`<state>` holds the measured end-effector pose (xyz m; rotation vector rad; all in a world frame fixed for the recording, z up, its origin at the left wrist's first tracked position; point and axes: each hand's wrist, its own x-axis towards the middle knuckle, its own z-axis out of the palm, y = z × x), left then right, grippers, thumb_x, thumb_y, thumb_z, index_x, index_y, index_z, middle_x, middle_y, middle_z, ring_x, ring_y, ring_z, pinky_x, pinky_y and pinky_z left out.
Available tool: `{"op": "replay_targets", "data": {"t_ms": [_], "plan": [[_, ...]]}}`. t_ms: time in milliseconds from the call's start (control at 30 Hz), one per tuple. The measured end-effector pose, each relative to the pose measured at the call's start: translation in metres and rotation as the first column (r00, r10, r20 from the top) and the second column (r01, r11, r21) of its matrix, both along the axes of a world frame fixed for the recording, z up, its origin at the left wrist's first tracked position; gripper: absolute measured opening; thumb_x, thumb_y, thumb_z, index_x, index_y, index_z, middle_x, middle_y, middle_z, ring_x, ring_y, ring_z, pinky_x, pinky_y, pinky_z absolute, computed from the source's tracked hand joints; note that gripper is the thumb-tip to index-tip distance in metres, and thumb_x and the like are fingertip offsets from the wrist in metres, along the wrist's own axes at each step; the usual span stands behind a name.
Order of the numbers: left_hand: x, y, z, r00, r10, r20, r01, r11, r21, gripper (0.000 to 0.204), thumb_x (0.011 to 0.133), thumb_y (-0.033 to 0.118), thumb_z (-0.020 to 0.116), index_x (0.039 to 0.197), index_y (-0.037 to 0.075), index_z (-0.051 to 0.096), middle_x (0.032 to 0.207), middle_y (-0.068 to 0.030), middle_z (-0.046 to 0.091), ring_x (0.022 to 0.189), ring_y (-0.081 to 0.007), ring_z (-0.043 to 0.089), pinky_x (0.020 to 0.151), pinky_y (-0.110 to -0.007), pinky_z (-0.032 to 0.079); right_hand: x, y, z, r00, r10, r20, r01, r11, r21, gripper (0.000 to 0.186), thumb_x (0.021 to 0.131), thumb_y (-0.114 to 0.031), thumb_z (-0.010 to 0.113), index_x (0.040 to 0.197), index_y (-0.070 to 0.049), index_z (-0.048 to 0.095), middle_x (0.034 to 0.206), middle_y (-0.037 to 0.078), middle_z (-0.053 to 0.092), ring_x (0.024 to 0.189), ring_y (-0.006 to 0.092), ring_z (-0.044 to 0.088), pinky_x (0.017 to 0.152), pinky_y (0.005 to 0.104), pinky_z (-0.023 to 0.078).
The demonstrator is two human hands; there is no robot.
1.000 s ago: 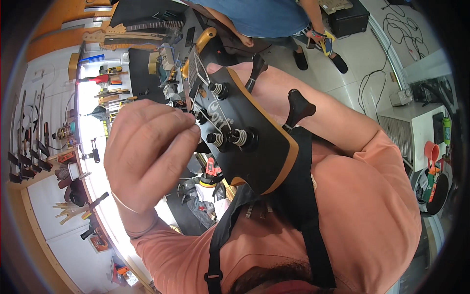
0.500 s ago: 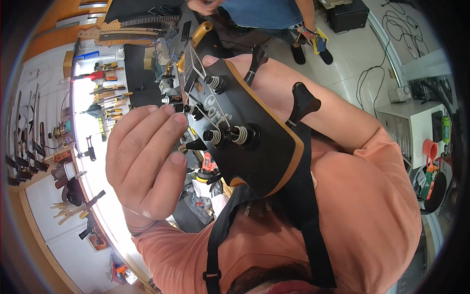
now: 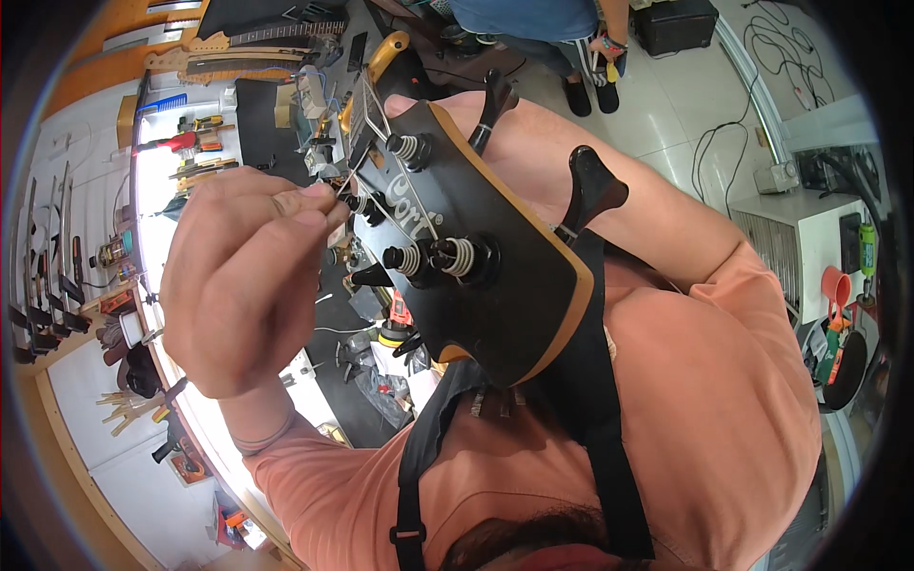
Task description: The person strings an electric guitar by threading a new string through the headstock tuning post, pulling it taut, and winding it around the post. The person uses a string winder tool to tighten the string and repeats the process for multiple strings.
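The black headstock [image 3: 495, 314] of a bass guitar, edged in tan wood, fills the centre. Silver strings wrap round black tuning posts [image 3: 409, 150], and two large black tuning keys [image 3: 595, 195] stick out at its right. At the headstock's left side my left hand [image 3: 248, 276] is closed, thumb and fingertips pinching a thin string beside a left-side post. My right hand [image 3: 443, 107] lies behind the upper part of the headstock by the neck, its fingers hidden, with the forearm reaching back to the right.
A lit wall rack of hand tools [image 3: 190, 141], guitar necks [image 3: 257, 36] and a cluttered black bench [image 3: 255, 133] line the left. A co-worker [image 3: 533, 24] stands at the top on a tiled floor with loose cables [image 3: 781, 48] and a black box [image 3: 676, 24]. A white cabinet [image 3: 809, 238] stands right.
My left hand has shifted left and up, its fingers closing on a string. The headstock has tilted slightly. The co-worker's legs and hands have shifted at the top.
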<state>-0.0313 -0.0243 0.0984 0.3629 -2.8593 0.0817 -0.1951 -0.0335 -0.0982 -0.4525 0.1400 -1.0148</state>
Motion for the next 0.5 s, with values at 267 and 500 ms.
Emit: {"op": "replay_targets", "data": {"t_ms": [267,500], "plan": [[-0.002,0.001,0.000,0.971,0.206,-0.121,-0.184,0.968,0.172,0.029,0.081,-0.022,0.076,0.105,-0.008,0.068,0.098,-0.0217,0.075,0.091,-0.0282,0.073,0.081,-0.039,0.060,-0.008,0.006,0.010,0.991,-0.040,-0.129,0.031,0.997,-0.071,0.025,0.094,-0.001,0.049,0.110,0.002,0.068,0.080,0.011,0.068,0.067,0.0195,0.066,0.064,0.0338,0.053],[0.001,0.000,-0.007,0.969,0.181,-0.167,-0.160,0.978,0.135,0.031,0.083,-0.025,0.071,0.109,-0.009,0.066,0.098,-0.0248,0.074,0.092,-0.0303,0.074,0.082,-0.039,0.062,-0.010,0.005,0.010,0.993,-0.038,-0.114,0.040,0.999,0.016,0.025,0.096,0.000,0.050,0.112,-0.001,0.069,0.081,0.010,0.069,0.066,0.0198,0.068,0.062,0.0350,0.054]]}}
